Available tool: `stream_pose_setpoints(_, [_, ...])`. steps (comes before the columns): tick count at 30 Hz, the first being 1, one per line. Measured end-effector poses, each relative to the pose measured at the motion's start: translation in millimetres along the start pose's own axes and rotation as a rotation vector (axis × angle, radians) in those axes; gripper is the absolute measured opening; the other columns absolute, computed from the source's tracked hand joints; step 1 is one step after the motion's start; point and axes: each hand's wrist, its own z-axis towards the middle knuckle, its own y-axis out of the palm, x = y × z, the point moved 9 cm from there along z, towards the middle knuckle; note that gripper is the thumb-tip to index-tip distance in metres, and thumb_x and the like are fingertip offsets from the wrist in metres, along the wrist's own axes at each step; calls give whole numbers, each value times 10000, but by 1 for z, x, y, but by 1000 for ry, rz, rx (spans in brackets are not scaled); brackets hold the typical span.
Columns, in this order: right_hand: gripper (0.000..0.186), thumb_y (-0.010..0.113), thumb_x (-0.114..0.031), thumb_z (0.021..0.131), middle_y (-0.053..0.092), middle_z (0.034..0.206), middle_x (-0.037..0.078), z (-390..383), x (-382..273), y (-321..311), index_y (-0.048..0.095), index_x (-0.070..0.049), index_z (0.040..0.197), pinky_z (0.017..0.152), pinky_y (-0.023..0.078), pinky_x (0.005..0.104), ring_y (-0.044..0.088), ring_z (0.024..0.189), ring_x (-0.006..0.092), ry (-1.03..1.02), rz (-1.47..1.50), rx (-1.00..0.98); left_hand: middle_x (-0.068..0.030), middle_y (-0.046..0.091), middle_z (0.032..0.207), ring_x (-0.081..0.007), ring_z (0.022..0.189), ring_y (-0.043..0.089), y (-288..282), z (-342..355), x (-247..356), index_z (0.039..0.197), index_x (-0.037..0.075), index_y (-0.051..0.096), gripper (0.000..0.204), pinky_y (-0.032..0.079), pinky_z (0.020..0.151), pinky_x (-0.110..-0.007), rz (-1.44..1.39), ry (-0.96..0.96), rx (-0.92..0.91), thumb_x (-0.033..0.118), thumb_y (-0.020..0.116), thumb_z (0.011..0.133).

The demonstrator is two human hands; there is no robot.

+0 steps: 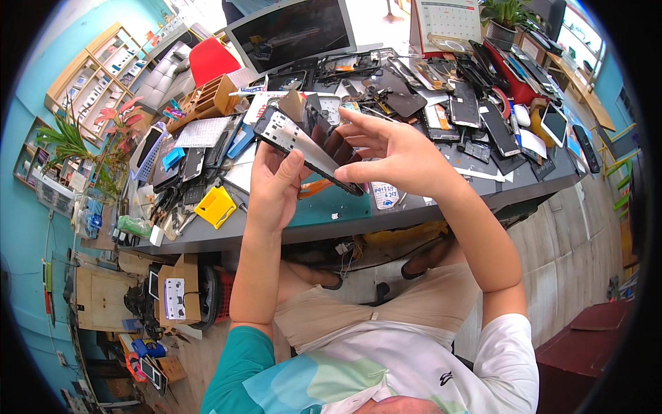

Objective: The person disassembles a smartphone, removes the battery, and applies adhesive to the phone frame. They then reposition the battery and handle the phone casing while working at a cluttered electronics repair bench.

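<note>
My left hand point(270, 181) is closed round the near-left side of an opened smartphone point(300, 143), tilted above the desk. A silver inner plate with small dark and white patches shows inside its black rim. Along the phone's far side stands a thin, dark glossy panel point(329, 131); I cannot tell whether it is joined to the phone. My right hand point(394, 153) has its thumb by the phone's lower right end and its fingers curved at the panel's right edge. The fingertips' exact contact is partly hidden. A teal mat point(324, 214) lies below.
Phone parts and screens point(465, 107) crowd the desk's right side. A laptop point(293, 34) stands at the back, beside a desk calendar point(448, 24). At left are a wooden organiser point(207, 103), a yellow holder point(216, 207) and tools. An open cardboard box point(181, 276) sits below the desk.
</note>
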Motion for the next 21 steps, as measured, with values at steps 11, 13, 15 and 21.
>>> stream_pose_setpoints(11, [1022, 933, -207, 862, 646, 1514, 186, 2, 1, 5, 379, 9, 1692, 1220, 452, 418, 624, 1390, 277, -21, 7, -41, -133, 652, 1332, -231, 1217, 700, 8, 3, 3, 1453, -21, 501, 584, 608, 1052, -428, 11, -31, -40, 228, 807, 1024])
stream_pose_setpoints(13, [1019, 935, -207, 859, 649, 1513, 184, 2, 2, 5, 386, 1, 1691, 1218, 456, 416, 630, 1386, 276, -23, -15, -36, -137, 656, 1336, -229, 1215, 701, 9, 2, 2, 1449, -24, 506, 580, 606, 1053, -429, 6, -30, -30, 229, 808, 1024])
stream_pose_setpoints(15, [1014, 937, -209, 854, 655, 1508, 181, 0, 3, 7, 398, -8, 1689, 1214, 462, 413, 636, 1381, 277, -22, -39, -31, -140, 659, 1339, -226, 1211, 704, 8, 2, 1, 1439, -25, 515, 566, 605, 1054, -430, 7, -31, -7, 230, 806, 1025])
stream_pose_setpoints(21, [1009, 942, -206, 846, 661, 1503, 175, 1, -3, 7, 414, -24, 1686, 1212, 467, 412, 641, 1378, 278, -33, -31, -12, -130, 669, 1315, -217, 1196, 710, 7, 3, 2, 1429, -21, 526, 536, 611, 1041, -424, -15, -35, -52, 223, 795, 1034])
